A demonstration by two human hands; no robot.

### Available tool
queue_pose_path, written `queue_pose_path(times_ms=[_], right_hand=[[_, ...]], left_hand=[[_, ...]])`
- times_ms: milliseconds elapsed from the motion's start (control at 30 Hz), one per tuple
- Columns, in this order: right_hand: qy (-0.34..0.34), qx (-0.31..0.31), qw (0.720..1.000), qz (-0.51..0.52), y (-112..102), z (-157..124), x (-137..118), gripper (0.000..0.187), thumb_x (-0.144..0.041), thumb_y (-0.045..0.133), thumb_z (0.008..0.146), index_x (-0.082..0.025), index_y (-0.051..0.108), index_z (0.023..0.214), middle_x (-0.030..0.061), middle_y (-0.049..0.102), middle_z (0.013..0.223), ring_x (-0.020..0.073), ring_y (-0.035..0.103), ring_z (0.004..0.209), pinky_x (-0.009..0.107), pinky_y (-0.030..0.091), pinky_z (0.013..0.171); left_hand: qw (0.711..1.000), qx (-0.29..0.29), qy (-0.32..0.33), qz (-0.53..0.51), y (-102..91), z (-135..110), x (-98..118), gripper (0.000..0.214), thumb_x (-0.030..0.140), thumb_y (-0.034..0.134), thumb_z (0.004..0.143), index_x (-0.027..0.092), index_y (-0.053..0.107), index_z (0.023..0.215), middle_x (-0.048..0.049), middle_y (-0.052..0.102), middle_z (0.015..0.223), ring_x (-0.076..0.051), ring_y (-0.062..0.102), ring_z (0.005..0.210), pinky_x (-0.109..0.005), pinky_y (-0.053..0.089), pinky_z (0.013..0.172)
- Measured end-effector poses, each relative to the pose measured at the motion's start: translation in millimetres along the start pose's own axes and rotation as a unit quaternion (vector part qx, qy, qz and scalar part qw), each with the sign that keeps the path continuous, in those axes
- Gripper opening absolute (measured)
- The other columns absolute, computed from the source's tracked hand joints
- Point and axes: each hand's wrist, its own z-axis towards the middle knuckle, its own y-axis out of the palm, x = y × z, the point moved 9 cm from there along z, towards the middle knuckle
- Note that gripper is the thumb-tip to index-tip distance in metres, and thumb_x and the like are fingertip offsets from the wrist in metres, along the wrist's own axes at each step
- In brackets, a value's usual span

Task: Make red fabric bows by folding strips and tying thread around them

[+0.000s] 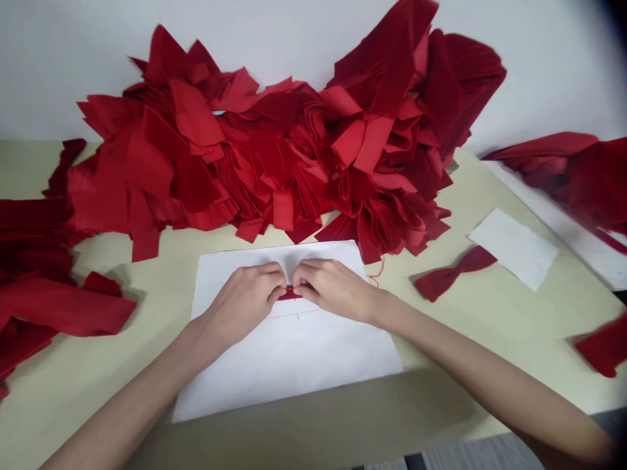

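Between my two hands a small piece of red fabric (pixel 289 294) shows, mostly hidden by my fingers. My left hand (pixel 257 287) pinches its left end, with thumb and fingers pressed together. From the other side my right hand (pixel 330 287) grips the right end in the same way, close to the left. Both hands are over a white paper sheet (pixel 294 365) marked with a thin ruled line and short tick marks. A reddish thread (pixel 376 277) lies by my right wrist.
A large heap of red fabric strips (pixel 274 150) spreads along the wall. More red fabric (pixel 63 300) lies at left. On the right are a pinched red bow (pixel 455 273), a small white paper (pixel 514 248), another red piece (pixel 605 346) and a red pile (pixel 563 170).
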Motion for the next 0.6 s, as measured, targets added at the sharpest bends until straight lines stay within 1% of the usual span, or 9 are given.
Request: queue_pose_path(times_ms=[100, 200, 300, 367, 467, 600], right_hand=[[-0.029, 0.003, 0.999, -0.046, 0.8, -4.6, -7.1, 0.018, -0.015, 0.046, 0.091, -0.013, 0.062, 0.083, 0.0058, 0.061, 0.083, 0.0151, 0.058, 0.075, 0.030, 0.046, 0.072], [-0.049, -0.005, 0.998, -0.046, -1.0, -4.1, -10.3, 0.016, -0.015, 0.047, 0.091, -0.013, 0.062, 0.086, 0.0049, 0.061, 0.083, 0.0147, 0.058, 0.075, 0.030, 0.047, 0.073], [-0.066, -0.017, 0.997, -0.037, -2.6, -3.7, -11.8, 0.013, -0.014, 0.049, 0.091, -0.015, 0.062, 0.087, 0.0028, 0.061, 0.083, 0.0135, 0.058, 0.075, 0.027, 0.047, 0.071], [-0.076, -0.015, 0.995, -0.063, -2.3, -5.2, -12.7, 0.015, -0.014, 0.048, 0.092, -0.014, 0.062, 0.086, 0.0029, 0.060, 0.082, 0.0135, 0.057, 0.074, 0.028, 0.047, 0.070], [-0.101, 0.011, 0.987, -0.128, 1.6, -10.1, -16.7, 0.020, -0.015, 0.044, 0.093, -0.012, 0.061, 0.084, 0.0044, 0.058, 0.079, 0.0144, 0.055, 0.073, 0.030, 0.046, 0.070], [-0.149, 0.084, 0.963, -0.208, 8.6, -19.7, -25.3, 0.022, -0.011, 0.041, 0.094, -0.012, 0.057, 0.079, 0.0047, 0.056, 0.077, 0.0151, 0.050, 0.070, 0.030, 0.044, 0.066]], left_hand=[[0.996, -0.009, 0.045, 0.071, 3.5, -5.1, 7.6, 0.027, 0.009, 0.040, 0.089, 0.017, 0.060, 0.074, -0.0011, 0.063, 0.079, -0.015, 0.057, 0.063, -0.028, 0.040, 0.055], [0.988, -0.009, 0.077, 0.136, 7.5, -10.4, 14.1, 0.026, 0.007, 0.037, 0.090, 0.016, 0.060, 0.080, -0.0029, 0.062, 0.083, -0.015, 0.058, 0.066, -0.028, 0.042, 0.055], [0.978, 0.006, 0.103, 0.183, 11.3, -15.9, 18.6, 0.025, 0.006, 0.036, 0.090, 0.015, 0.059, 0.082, -0.0039, 0.061, 0.085, -0.015, 0.057, 0.066, -0.028, 0.041, 0.053], [0.973, 0.023, 0.117, 0.198, 13.4, -20.0, 19.9, 0.024, 0.005, 0.037, 0.089, 0.015, 0.058, 0.083, -0.0043, 0.060, 0.086, -0.016, 0.057, 0.067, -0.028, 0.042, 0.052], [0.966, 0.065, 0.141, 0.209, 14.1, -26.3, 21.6, 0.024, 0.002, 0.038, 0.087, 0.014, 0.058, 0.080, -0.0042, 0.059, 0.083, -0.015, 0.056, 0.065, -0.028, 0.041, 0.051], [0.948, 0.131, 0.197, 0.212, 9.3, -35.3, 30.3, 0.027, -0.003, 0.038, 0.084, 0.013, 0.058, 0.074, -0.0029, 0.058, 0.074, -0.014, 0.051, 0.057, -0.028, 0.041, 0.047]])
